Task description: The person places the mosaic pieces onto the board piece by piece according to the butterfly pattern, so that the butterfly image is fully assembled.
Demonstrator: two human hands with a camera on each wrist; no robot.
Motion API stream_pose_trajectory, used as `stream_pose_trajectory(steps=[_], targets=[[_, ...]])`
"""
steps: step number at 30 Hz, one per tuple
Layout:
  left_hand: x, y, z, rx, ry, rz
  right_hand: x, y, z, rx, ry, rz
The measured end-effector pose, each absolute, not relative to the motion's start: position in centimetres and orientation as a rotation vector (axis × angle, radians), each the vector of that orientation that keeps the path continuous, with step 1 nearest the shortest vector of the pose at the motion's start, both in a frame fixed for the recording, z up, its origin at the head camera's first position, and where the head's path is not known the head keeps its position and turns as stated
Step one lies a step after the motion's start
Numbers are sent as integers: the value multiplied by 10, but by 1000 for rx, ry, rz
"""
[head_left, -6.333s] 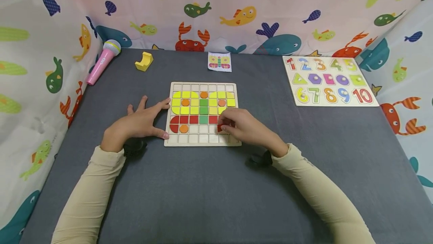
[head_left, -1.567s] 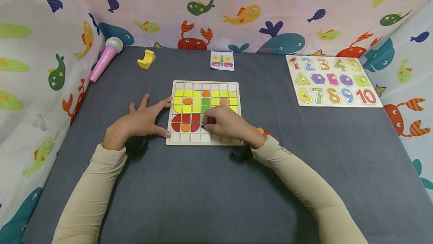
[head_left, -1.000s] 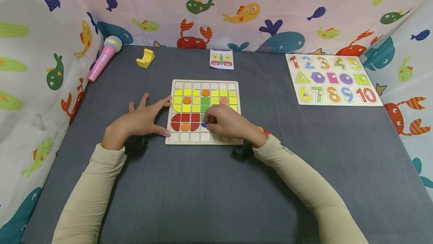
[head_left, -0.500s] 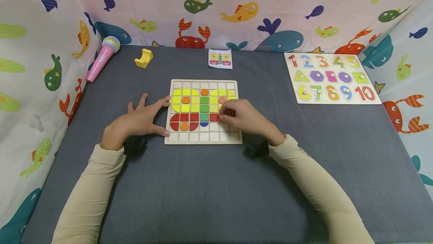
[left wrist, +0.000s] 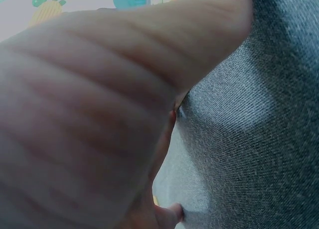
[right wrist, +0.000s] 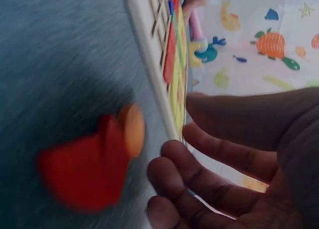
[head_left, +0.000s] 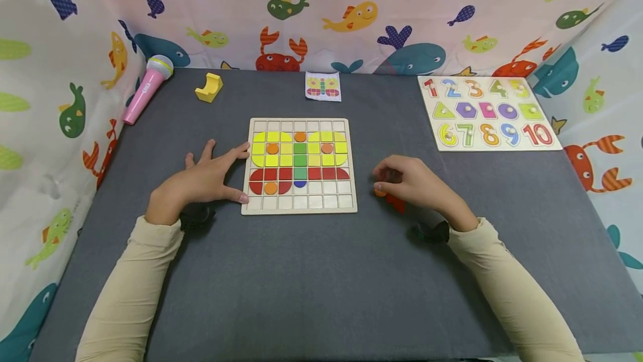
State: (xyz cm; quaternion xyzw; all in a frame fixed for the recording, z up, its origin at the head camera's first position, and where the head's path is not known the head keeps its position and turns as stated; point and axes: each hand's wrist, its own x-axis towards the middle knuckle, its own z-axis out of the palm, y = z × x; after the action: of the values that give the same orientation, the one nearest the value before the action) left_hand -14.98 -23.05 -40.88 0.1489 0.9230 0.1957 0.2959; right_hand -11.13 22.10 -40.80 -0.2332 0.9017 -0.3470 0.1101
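Note:
A wooden grid board point(head_left: 313, 202) lies on the table with yellow, orange, green, red and blue pieces set in its squares. My left hand point(head_left: 198, 183) rests at the board's left edge, fingers spread, index fingertip and thumb right at the rim. To the right of the board, my right hand point(head_left: 414, 182) hovers with bent fingers over a loose orange disc point(head_left: 380, 192) and red pieces point(head_left: 396, 203). In the right wrist view the fingertips point(right wrist: 167, 176) stand apart from the red pieces point(right wrist: 87, 171), with nothing between them. The blue half-round piece point(head_left: 300, 184) sits below the green column.
A small picture card point(head_left: 323, 87) lies behind the board. At the back left are a yellow curved block point(head_left: 209, 87) and a pink toy microphone point(head_left: 148, 89). A number and shape puzzle point(head_left: 492, 114) lies at the back right. A printed curtain point(head_left: 231, 13) borders the table.
The right hand has moved right, off the board, to the loose pieces. A blue piece now sits below the green column, and red pieces were added on both sides. The left hand stays.

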Motion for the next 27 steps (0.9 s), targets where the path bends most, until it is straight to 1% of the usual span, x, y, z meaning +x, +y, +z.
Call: stream_pose_trajectory(steps=[10, 17, 27], targets=[[-150, -230, -408, 399, 2455, 514, -93, 244, -419, -665, 2714, -899], [-150, -231, -408, 411, 2463, 516, -92, 247, -421, -699, 2718, -899], [-151, -232, -411, 418, 2463, 509, -94, 249, -414, -630, 2731, -972]])
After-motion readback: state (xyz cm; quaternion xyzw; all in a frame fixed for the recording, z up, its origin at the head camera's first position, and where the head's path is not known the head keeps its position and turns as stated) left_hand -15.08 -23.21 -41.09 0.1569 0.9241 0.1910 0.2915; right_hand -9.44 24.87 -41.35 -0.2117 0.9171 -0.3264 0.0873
